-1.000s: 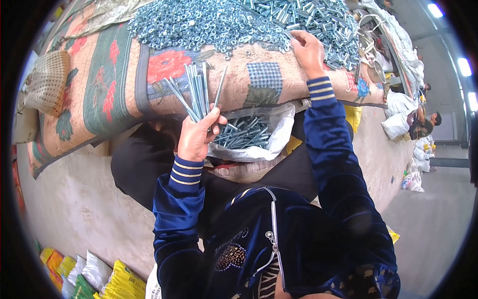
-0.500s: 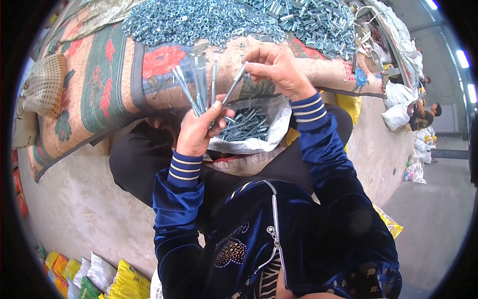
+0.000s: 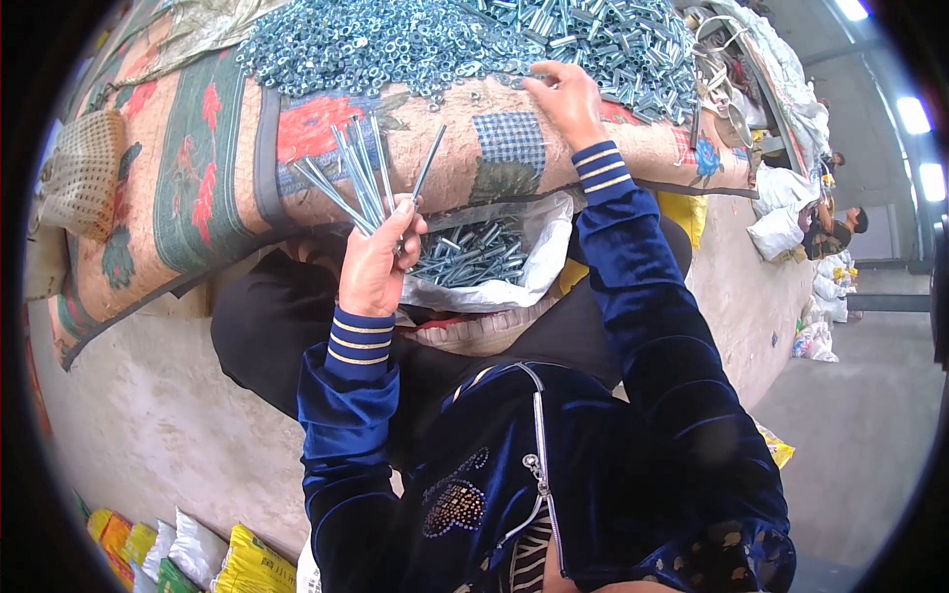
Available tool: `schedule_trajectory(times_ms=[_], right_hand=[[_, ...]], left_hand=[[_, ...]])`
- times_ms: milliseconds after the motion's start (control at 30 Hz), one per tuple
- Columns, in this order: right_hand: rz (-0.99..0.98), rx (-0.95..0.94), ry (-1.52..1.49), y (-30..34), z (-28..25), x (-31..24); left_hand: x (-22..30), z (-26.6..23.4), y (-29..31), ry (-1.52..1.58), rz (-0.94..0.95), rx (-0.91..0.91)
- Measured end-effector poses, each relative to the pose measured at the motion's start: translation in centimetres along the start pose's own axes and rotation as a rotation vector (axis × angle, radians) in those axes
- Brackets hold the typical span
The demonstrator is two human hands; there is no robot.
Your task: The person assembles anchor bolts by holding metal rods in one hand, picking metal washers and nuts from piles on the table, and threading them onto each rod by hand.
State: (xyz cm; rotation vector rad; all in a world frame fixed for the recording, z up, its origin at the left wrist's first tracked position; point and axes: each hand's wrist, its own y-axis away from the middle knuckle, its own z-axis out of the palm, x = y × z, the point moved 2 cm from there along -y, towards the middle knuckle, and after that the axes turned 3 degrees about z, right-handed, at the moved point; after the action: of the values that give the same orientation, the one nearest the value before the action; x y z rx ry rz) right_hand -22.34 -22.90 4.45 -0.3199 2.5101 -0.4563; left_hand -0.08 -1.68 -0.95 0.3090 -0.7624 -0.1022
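Observation:
My left hand (image 3: 378, 262) is closed round the lower ends of several thin metal rods (image 3: 363, 178), which fan out upward. One rod (image 3: 429, 163) leans apart to the right, held near my left thumb. My right hand (image 3: 571, 104) is at the near edge of a heap of small metal nuts (image 3: 395, 44), thumb and forefinger bent toward each other. What lies between those fingertips is too small to make out. Below and between my hands, a white bag (image 3: 539, 262) holds many short metal pieces, bolts or sleeves (image 3: 473, 252).
A heap of short metal tubes (image 3: 618, 49) lies right of the nuts on a flowered quilt (image 3: 188, 158). A perforated tan basket-like thing (image 3: 87, 173) is at the left. Filled sacks (image 3: 252, 561) stand lower left. Another person (image 3: 835, 229) is far right.
My right hand has left the rod and moved up and right to the nuts. The thicker sleeve no longer shows on the leaning rod's top. My left hand has shifted slightly down and left.

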Motion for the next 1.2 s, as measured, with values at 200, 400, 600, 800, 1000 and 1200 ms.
schedule_trajectory(times_ms=[200, 400, 600, 800, 1000, 1200], right_hand=[[-0.12, 0.038, 0.144, -0.4, 0.5, -0.4], [-0.08, -0.33, -0.459, 0.2, 1.1, -3.3], [-0.258, -0.299, 0.035, 0.1, 3.0, -5.3], [-0.279, -0.206, 0.01, 1.0, 2.8, -5.4], [-0.084, -0.255, -0.422, 1.3, 3.0, -5.5], [0.134, -0.444, -0.938, 4.4, 2.7, -6.6]], left_hand=[[0.3, 0.3, 0.1, -0.003, 0.026, 0.051], [0.0, -0.1, 0.0, -0.008, 0.037, 0.07], [0.2, 0.0, 0.1, -0.046, 0.095, 0.103], [0.4, -0.1, 0.3, -0.068, 0.101, 0.111], [0.2, 0.0, 0.1, -0.068, 0.073, 0.096], [0.2, 0.0, 0.1, -0.078, 0.073, 0.07]])
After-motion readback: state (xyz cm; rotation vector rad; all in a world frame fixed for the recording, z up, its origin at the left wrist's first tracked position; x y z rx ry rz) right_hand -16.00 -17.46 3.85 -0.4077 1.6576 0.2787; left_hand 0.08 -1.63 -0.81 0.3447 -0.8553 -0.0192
